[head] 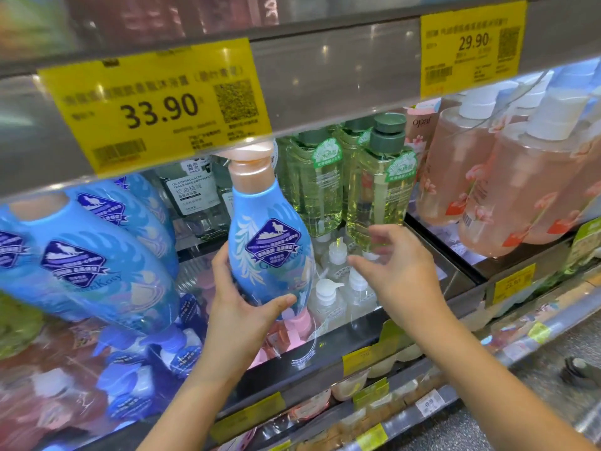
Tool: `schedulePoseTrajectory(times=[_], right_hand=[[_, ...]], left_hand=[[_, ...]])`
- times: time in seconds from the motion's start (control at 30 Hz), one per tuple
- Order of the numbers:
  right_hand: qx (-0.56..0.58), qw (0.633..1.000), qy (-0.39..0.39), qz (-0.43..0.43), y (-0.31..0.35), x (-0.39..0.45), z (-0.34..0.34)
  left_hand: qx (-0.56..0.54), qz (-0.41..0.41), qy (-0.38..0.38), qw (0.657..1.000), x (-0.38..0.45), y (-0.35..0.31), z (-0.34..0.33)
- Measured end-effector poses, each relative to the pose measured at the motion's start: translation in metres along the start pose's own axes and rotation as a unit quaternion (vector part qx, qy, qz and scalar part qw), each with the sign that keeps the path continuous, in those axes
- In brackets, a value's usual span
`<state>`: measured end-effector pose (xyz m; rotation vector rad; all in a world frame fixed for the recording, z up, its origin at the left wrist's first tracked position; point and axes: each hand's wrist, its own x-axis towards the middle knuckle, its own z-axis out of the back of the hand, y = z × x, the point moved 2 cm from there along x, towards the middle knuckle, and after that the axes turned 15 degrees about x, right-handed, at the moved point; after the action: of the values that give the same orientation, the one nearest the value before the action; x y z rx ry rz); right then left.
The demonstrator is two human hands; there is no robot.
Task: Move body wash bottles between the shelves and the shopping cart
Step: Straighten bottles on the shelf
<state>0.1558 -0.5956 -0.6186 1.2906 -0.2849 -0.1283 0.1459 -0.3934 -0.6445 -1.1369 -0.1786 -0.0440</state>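
Nearest the camera, two bare forearms reach up from the bottom edge toward the shelving. The left hand [242, 307] cups the lower part of a blue body wash bottle [268, 245], its thumb across the front and its fingers curled behind, so this grip is closed on the bottle. The bottle stands roughly upright at the front edge of the glass shelf [432, 281], its peach pump top [248, 159] reaching up to the yellow 33.90 price tag [156, 107] on the shelf rail above. The right hand [395, 263] hovers just beside it with fingers spread and relaxed, an open grip holding nothing, right under a green bottle [379, 193] with a dark cap.

To the left, more blue bottles [87, 258] of the same kind lean in a row. Behind the green one stand further green bottles [317, 187], and to the right pink bottles [507, 190] with white pumps. A second yellow tag [471, 50] reads 29.90. Lower shelves carry blurred goods.
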Motion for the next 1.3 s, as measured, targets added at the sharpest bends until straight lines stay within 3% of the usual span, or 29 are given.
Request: schedulePoseTrajectory(times=[0.07,0.13,0.23,0.5,0.77,1.0,1.3], right_hand=[[0.075,0.985,0.150,-0.031,0.009,-0.020,-0.025],[0.115,0.971,0.206,-0.044,0.014,-0.026,-0.043],[0.181,0.961,0.201,-0.055,0.016,-0.035,-0.056],[0.197,0.947,0.250,-0.040,0.035,-0.082,-0.110],[0.186,0.944,0.270,-0.024,0.059,-0.138,-0.191],[0.134,0.972,0.182,-0.062,0.074,-0.144,-0.242],[0.064,0.982,0.170,-0.049,0.074,-0.128,-0.269]], left_hand=[[0.004,0.003,0.008,1.000,-0.002,-0.003,0.004],[0.006,0.005,0.018,1.000,-0.007,-0.005,0.009],[0.021,0.015,0.024,0.999,-0.021,-0.003,0.023],[0.021,0.068,0.002,0.997,-0.063,0.012,0.089],[0.049,0.079,-0.085,0.992,-0.104,0.048,0.176],[0.058,0.060,-0.128,0.988,-0.093,0.055,0.215],[0.110,0.083,-0.196,0.971,-0.072,0.078,0.222]])
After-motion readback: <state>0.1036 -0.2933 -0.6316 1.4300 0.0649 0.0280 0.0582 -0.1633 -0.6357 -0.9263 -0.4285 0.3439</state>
